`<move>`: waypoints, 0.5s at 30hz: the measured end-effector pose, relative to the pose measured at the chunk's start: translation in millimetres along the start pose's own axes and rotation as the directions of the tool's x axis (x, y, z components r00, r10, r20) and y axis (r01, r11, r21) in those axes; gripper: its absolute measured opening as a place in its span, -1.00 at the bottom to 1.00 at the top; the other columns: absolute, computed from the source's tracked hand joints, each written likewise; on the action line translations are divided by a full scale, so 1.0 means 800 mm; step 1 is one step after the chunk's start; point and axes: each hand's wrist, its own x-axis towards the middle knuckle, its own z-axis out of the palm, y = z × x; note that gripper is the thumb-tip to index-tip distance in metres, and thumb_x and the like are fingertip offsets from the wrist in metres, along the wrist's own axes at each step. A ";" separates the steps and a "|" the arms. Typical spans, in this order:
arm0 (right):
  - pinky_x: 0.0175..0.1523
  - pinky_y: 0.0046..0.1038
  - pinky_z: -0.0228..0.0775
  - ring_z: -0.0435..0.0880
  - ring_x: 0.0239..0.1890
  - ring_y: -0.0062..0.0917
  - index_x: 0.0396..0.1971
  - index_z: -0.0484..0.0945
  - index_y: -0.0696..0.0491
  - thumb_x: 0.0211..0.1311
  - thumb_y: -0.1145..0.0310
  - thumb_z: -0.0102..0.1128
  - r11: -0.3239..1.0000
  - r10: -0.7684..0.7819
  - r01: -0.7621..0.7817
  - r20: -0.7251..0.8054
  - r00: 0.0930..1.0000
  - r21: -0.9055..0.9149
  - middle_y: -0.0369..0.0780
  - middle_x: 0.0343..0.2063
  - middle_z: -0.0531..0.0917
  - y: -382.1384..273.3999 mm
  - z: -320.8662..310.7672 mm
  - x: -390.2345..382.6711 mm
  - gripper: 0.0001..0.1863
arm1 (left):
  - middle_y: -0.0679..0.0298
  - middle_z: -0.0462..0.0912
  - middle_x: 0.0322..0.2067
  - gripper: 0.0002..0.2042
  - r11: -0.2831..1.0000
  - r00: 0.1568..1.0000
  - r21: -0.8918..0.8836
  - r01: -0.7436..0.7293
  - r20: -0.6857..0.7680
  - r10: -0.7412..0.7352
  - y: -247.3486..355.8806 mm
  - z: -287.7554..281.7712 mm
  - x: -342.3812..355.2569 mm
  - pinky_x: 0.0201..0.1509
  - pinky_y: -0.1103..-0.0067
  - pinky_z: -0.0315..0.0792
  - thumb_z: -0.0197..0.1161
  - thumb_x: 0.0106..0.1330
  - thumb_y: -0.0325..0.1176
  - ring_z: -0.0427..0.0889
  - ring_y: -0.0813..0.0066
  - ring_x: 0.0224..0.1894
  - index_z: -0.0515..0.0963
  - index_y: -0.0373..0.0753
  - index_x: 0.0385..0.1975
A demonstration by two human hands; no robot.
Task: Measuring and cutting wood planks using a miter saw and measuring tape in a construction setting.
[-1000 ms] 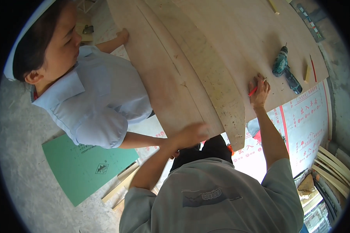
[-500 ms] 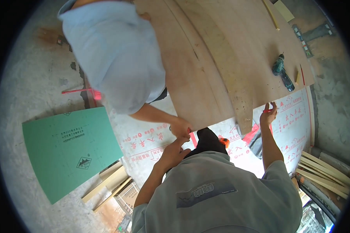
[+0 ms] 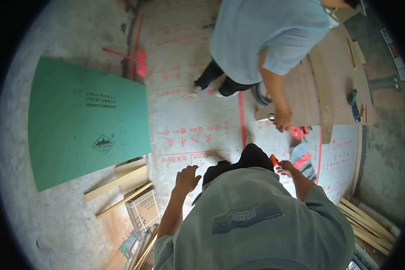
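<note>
My left hand (image 3: 186, 178) is held out over the printed floor sheeting, fingers apart and nothing in it. Beside my right thigh, my right hand (image 3: 284, 168) has its fingers curled against a small orange tool (image 3: 273, 162), whose exact kind I cannot make out. Ahead to the right lies a large thin plywood sheet (image 3: 301, 110), with a long curved strip of wood (image 3: 325, 94) along it. A co-worker's hand (image 3: 282, 119) hangs at the sheet's near edge, next to a small silvery round thing (image 3: 271, 117).
A co-worker in a light blue shirt (image 3: 265, 36) stands ahead. A cordless drill (image 3: 354, 105) lies on the plywood. On the left are a green board (image 3: 90, 121), a red stick-like tool (image 3: 141, 63), wood strips (image 3: 117, 182) and a carton (image 3: 144, 208). More strips (image 3: 366, 225) lie lower right.
My left hand has come away from the co-worker's hand. My right hand has left the plywood edge and come down to the orange tool. The co-worker appears further right and more upright.
</note>
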 end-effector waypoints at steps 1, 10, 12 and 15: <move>-0.20 -0.34 0.41 0.61 -0.36 -0.52 -0.14 0.58 -0.08 0.33 0.09 0.18 0.998 -0.023 0.023 -0.005 1.000 -0.055 -0.29 -0.31 0.68 -0.039 0.023 -0.004 -0.75 | 0.09 0.60 -0.06 -0.54 0.999 0.999 -0.009 0.036 -0.017 -0.036 -0.023 0.003 -0.013 -0.02 0.19 0.48 0.30 0.25 -0.14 0.62 0.06 -0.04 0.46 -0.14 0.11; -0.51 -0.42 0.33 0.47 -0.62 -0.54 -0.30 0.63 0.16 0.17 0.03 0.33 0.819 -0.370 0.371 0.091 0.924 -0.437 -0.20 -0.56 0.59 -0.258 0.208 0.029 -0.58 | 0.01 0.55 0.10 -0.53 0.961 0.985 -0.276 0.003 -0.167 -0.051 -0.092 -0.086 0.024 0.12 0.28 0.47 0.30 0.28 -0.20 0.59 0.06 0.07 0.46 -0.22 0.15; -0.46 -0.41 0.36 0.50 -0.59 -0.53 -0.29 0.64 0.17 0.15 -0.01 0.35 0.771 -0.472 0.459 0.089 0.877 -0.442 -0.19 -0.55 0.60 -0.292 0.246 0.048 -0.53 | 0.02 0.55 0.09 -0.53 0.943 0.975 -0.333 0.020 -0.201 -0.092 -0.130 -0.105 0.036 0.09 0.31 0.49 0.30 0.28 -0.21 0.61 0.07 0.03 0.46 -0.22 0.16; -0.28 -0.38 0.45 0.60 -0.44 -0.48 -0.20 0.65 0.18 0.10 -0.12 0.38 0.692 -0.555 0.538 0.122 0.823 -0.482 -0.14 -0.46 0.66 -0.366 0.302 0.066 -0.41 | 0.05 0.58 0.09 -0.53 0.863 0.939 -0.483 0.144 -0.207 -0.273 -0.206 -0.141 0.043 -0.01 0.37 0.53 0.31 0.29 -0.24 0.66 0.12 -0.07 0.45 -0.22 0.17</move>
